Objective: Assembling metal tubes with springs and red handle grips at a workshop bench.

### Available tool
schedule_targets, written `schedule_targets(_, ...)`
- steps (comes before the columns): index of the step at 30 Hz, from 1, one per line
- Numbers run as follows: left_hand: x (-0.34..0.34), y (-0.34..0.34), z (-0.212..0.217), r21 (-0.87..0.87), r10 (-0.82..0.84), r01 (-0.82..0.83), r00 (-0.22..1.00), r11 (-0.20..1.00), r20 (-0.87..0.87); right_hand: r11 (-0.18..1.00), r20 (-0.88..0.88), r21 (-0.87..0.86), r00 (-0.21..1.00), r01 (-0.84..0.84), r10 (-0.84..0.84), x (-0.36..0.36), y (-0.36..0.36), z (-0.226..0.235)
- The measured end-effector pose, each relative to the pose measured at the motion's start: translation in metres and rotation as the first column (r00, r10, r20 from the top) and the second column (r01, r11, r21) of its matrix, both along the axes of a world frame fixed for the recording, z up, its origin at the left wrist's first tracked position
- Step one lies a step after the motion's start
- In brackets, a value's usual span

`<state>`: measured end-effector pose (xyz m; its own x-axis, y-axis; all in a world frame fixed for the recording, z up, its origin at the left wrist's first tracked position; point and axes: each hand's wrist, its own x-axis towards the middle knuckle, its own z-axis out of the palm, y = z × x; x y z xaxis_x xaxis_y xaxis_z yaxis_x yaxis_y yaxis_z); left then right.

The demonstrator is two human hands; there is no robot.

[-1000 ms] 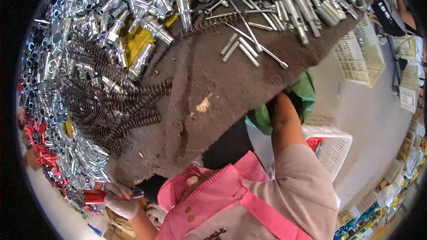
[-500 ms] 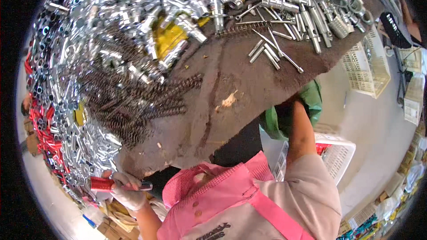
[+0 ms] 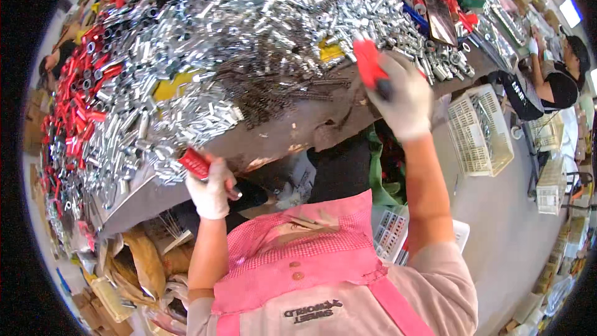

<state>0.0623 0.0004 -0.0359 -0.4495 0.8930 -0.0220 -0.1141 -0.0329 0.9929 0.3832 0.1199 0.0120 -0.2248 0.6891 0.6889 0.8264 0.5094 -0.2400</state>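
Observation:
My left hand (image 3: 210, 194), in a white glove, is closed around a red tube (image 3: 194, 163) at the near edge of the table. Part of the tube is hidden in my palm. Over the table's right part my gloved right hand (image 3: 405, 102) grips a red piece (image 3: 369, 62) with a dark lower end; motion blurs it, and its exact kind does not show. Beyond my hands, a large heap of silver metal fittings (image 3: 267, 6) covers the table. Dark coil springs (image 3: 267, 87) lie between the two hands, with small silver pins (image 3: 199, 112) closer to my left.
Red parts (image 3: 78, 106) pile up along the table's left side. A green bag (image 3: 378, 171) hangs below the near edge. White crates (image 3: 482, 130) stand on the floor at right. A co-worker (image 3: 556, 81) is at the far right, another person (image 3: 59, 56) at the far left.
My right hand has come up from beside the green bag to above the table, now holding a red piece. My left hand has moved right and up with its red tube. The view has shifted.

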Motion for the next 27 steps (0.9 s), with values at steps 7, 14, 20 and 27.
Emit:
schedule_targets(7, 0.008, -0.042, 0.025, -0.09, -0.165, 0.183, 0.97, 0.979, 0.177, 0.965, -0.442, 0.23, 0.869, -0.13, 0.223, -0.072, -0.016, 0.036)
schedule_targets(14, -0.004, -0.062, 0.038, -0.022, -0.401, 0.42, 0.879, 0.907, 0.259, 0.63, -0.932, -0.032, -0.205, -0.776, -0.299, -0.173, -0.089, 0.007)
schedule_targets(20, -0.05, -0.1, 0.035, -0.097, -0.256, 0.336, 0.849, 0.937, 0.463, 0.65, -0.076, -0.006, 0.649, -0.76, 0.757, -0.173, -0.105, 0.006)
schedule_targets(27, -0.079, -0.128, 0.023, -0.262, -0.432, 0.446, 0.895, 0.856, 0.11, 0.315, -0.277, -0.627, 0.582, -0.712, 0.764, -0.183, -0.118, 0.012)
